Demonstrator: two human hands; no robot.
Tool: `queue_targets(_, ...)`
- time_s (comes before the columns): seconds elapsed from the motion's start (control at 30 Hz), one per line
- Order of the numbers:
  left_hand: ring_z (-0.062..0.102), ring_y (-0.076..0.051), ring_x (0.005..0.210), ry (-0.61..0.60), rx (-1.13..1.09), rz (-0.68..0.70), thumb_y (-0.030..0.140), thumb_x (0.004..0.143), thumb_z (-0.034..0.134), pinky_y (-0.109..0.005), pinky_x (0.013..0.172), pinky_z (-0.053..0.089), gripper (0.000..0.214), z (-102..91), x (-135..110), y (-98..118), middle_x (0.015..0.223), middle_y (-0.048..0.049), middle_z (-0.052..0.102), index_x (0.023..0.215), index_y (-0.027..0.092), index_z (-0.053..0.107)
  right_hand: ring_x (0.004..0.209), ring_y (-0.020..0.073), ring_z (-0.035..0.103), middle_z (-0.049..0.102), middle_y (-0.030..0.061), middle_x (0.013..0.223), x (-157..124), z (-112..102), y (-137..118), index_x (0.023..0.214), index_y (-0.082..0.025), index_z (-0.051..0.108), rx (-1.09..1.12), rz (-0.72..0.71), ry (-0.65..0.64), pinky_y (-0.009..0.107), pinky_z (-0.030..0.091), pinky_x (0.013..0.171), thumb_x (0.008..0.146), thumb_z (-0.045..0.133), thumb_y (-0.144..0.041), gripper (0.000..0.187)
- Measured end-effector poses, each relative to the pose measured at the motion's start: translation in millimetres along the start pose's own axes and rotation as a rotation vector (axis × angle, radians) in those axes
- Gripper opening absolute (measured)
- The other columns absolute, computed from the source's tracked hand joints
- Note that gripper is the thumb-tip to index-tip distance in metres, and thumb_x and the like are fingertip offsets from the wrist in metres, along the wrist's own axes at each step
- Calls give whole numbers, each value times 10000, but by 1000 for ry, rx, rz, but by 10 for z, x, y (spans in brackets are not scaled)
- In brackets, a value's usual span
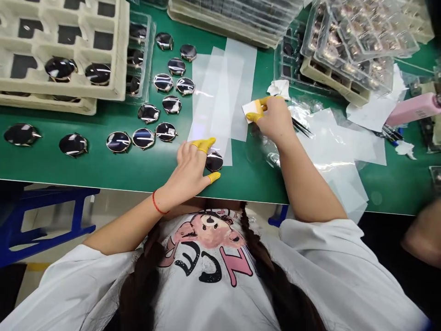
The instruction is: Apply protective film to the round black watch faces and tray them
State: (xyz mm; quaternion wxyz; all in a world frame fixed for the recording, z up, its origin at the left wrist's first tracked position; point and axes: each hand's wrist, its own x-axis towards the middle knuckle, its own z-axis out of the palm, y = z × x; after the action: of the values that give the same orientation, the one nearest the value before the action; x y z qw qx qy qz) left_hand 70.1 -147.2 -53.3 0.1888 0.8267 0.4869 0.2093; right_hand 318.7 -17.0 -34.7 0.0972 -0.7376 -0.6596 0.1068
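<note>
My left hand, with yellow finger cots on thumb and fingertips, rests on the green table. Its thumb and fingers close around the edges of a dark, glossy round watch head, steadying it flat. My right hand, also in yellow finger cots, pinches a small white square pad above the table. What the pad is made of I cannot tell. Between the hands lie overlapping strips of clear film; the watch head sits by their near end. Several more watch heads lie loose to the left.
Beige compartment trays with watch heads are stacked at left. Clear plastic trays stand at the back and right. Black tweezers, film sheets and a pink bottle lie right. Another person's blurred arm shows at far right.
</note>
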Motion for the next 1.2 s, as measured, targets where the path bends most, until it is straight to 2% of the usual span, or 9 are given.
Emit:
queue_targets(0.1,447,-320,1296,6,-36,1,266,867,681,-602,1198,263,730,-13,-32,-31,1350,-133,526,1470,174,279,939,226,533,611,95,1055,-30,36,62,960,-227,542,162,-69,46,411,451,871,863,669,-280,168)
queue_targets(0.2,451,-317,1302,33,-81,-17,258,857,662,-630,1217,221,742,-27,-72,-24,1343,-107,536,1481,223,264,842,179,489,599,38,937,-230,-34,12,858,-258,485,323,-184,110,371,447,841,886,623,-262,140)
queue_targets(0.3,444,-331,1328,56,-114,-41,252,838,675,-648,1245,146,683,-32,-110,5,1359,-119,535,1433,212,342,809,163,512,602,14,912,-545,-110,-117,902,-265,522,509,-352,130,340,468,798,881,627,-291,110)
queue_targets(0.37,453,-337,1327,63,-122,-52,248,842,672,-660,1249,133,604,-29,-123,25,1335,-125,557,1381,200,402,836,163,561,626,10,935,-759,-106,-192,949,-258,558,583,-410,64,340,492,805,898,632,-372,145)
queue_targets(0.53,444,-339,1358,59,-160,-125,282,861,660,-683,1259,102,435,-31,-111,57,1300,-82,569,1265,282,497,867,192,629,665,13,941,-1104,32,-273,963,-248,583,568,-378,-134,403,536,842,916,540,-642,399)
queue_targets(0.73,397,-358,1395,-4,-211,-172,361,854,678,-690,1261,29,481,-66,-86,55,1309,-95,546,1286,276,484,1009,241,650,678,47,995,-1282,98,-350,1036,-285,607,426,-393,-141,455,528,955,962,463,-609,362)
queue_targets(0.93,373,-362,1410,-95,-243,-231,390,877,643,-697,1255,-10,486,-129,-52,84,1315,-90,550,1318,284,467,1126,281,633,680,80,1053,-1322,111,-408,1078,-316,611,196,-323,-199,464,514,957,992,408,-538,313)
queue_targets(1.1,360,-360,1416,-100,-261,-233,372,888,622,-701,1257,-13,452,-144,-54,97,1368,-73,538,1308,298,473,1060,279,644,676,69,1054,-1085,117,-451,1033,-286,604,141,-234,-190,462,496,970,971,466,-525,282)
queue_targets(1.2,341,-373,1432,-107,-287,-246,359,885,615,-713,1252,11,479,-143,-57,100,1383,-82,532,1332,295,457,973,249,653,679,46,1003,-967,104,-442,959,-268,597,190,-240,-156,458,500,964,964,482,-535,290)
